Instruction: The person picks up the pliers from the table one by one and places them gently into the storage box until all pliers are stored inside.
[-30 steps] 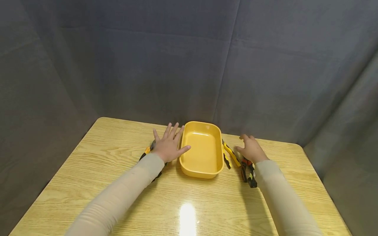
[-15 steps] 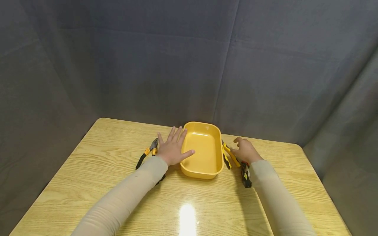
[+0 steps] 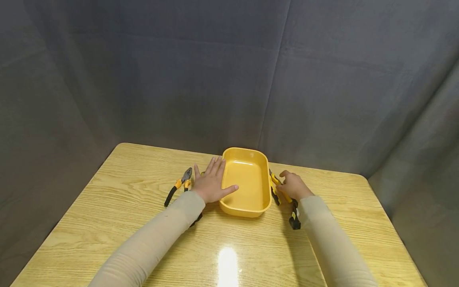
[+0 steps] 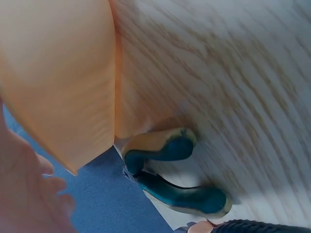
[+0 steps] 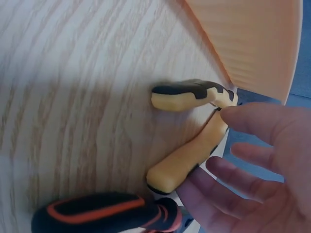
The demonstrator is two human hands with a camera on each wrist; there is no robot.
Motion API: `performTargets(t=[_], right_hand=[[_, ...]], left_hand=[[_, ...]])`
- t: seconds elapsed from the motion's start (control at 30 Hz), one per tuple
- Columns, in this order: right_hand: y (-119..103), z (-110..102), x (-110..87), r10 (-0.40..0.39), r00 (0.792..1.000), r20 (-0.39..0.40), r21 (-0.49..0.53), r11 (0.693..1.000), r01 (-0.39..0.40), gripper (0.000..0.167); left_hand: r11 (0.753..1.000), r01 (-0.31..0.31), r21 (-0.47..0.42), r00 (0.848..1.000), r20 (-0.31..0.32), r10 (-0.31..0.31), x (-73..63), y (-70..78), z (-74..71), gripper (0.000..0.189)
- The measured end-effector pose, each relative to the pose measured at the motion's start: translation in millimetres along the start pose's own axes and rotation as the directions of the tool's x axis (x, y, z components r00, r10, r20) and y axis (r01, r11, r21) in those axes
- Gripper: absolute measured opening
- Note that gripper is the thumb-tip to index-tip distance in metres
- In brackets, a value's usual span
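Observation:
A yellow plastic tray (image 3: 247,213) stands at the table's back. My left hand (image 3: 208,186) spreads its fingers over the tray's left rim, holding nothing. In the left wrist view, pliers with tan and teal handles (image 4: 177,149) lie beside the tray wall (image 4: 63,82). My right hand (image 3: 295,187) is at the yellow-and-black-handled pliers (image 5: 187,155) right of the tray. The right wrist view shows its thumb by their pivot, the other fingers loosely bent along the outer handle. Pliers with black-and-red handles (image 5: 97,213) lie nearest that hand's outer side, partly hidden under the wrist.
Pliers with orange-and-black handles (image 3: 173,193) lie left of the left hand, jaws pointing away. The wooden table (image 3: 179,255) ends just behind the tray, where a grey curtain (image 3: 201,79) hangs.
My right hand has moved left and slightly toward me, onto the yellow-and-black pliers. My left hand has shifted right and closer, onto the tray's rim, uncovering the orange-and-black pliers. The tray has stayed put.

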State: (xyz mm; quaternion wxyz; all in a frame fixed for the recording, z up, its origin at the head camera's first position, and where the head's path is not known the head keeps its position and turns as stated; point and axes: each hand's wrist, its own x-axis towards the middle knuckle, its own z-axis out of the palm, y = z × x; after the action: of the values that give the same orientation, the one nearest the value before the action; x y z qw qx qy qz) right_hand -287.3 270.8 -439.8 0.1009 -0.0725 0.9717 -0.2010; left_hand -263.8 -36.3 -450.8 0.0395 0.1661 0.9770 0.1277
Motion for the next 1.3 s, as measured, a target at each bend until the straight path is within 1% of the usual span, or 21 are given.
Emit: performTargets(t=[0.23,0.4,0.53,0.7,0.77,0.93,1.13,1.3], right_hand=[[0,6,0.9,0.021,1.0,-0.012,-0.005,1.0,-0.021,0.049],[1,11,2.0,0.045,0.998,-0.031,0.012,0.999,-0.045,0.046],[2,15,4.2,0.036,0.997,-0.069,-0.005,0.999,-0.036,0.035],[4,19,6.8,0.019,0.994,-0.111,-0.018,1.0,-0.021,0.02],[5,20,8.0,0.017,0.992,-0.128,-0.023,1.0,-0.02,0.015],[7,24,9.8,-0.01,0.987,-0.163,-0.059,0.998,0.0,0.007],[3,23,9.8,-0.006,0.986,-0.168,-0.075,0.997,-0.006,0.008],[3,22,10.2,-0.001,0.989,-0.149,-0.081,0.997,-0.011,0.009]], left_hand=[[1.0,0.003,-0.014,0.999,0.036,-0.002,1.6,1.7,0.8,0.107],[1.0,0.0,-0.023,0.998,0.059,0.002,2.5,3.0,0.8,0.107],[1.0,-0.007,-0.028,0.999,0.049,0.009,2.7,4.0,1.4,0.106],[1.0,0.0,-0.016,0.998,0.062,0.001,3.9,4.4,3.4,0.107],[1.0,0.001,-0.007,0.998,0.068,-0.001,4.4,4.4,4.2,0.107],[1.0,-0.005,-0.028,0.998,0.062,0.007,4.4,4.4,5.0,0.107],[0.998,-0.008,-0.057,0.999,0.048,0.011,4.9,3.6,6.2,0.104],[0.998,-0.01,-0.064,0.999,0.038,0.012,5.5,2.7,8.1,0.103]])
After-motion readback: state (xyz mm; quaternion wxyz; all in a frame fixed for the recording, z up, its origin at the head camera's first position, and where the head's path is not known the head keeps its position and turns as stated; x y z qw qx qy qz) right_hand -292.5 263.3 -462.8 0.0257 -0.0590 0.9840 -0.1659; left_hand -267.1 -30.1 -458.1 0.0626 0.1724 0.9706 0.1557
